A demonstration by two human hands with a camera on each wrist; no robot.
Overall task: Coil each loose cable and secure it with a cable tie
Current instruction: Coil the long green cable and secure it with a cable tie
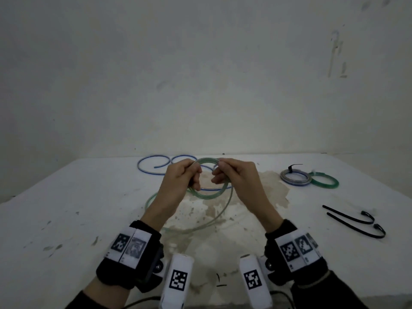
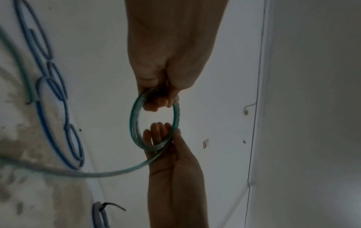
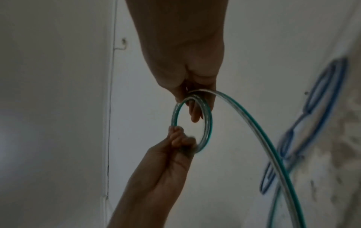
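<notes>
Both hands hold a small coil of clear green cable (image 1: 208, 162) up above the table. My left hand (image 1: 181, 176) grips the coil's left side, fingers curled round the turns (image 2: 134, 121). My right hand (image 1: 231, 173) pinches the right side (image 3: 208, 108). The cable's loose tail (image 1: 223, 214) runs down from the right hand and curves across the table toward the left (image 3: 273, 146). A loose blue cable (image 1: 151, 167) lies in loops on the table behind the hands (image 2: 48, 86). Two black cable ties (image 1: 356, 221) lie at the right.
Two finished coils sit at the back right: a grey-blue one (image 1: 295, 178) bound with a black tie and a green one (image 1: 325, 180). The white table (image 1: 66, 208) has a brown stain in the middle. A white wall stands right behind it.
</notes>
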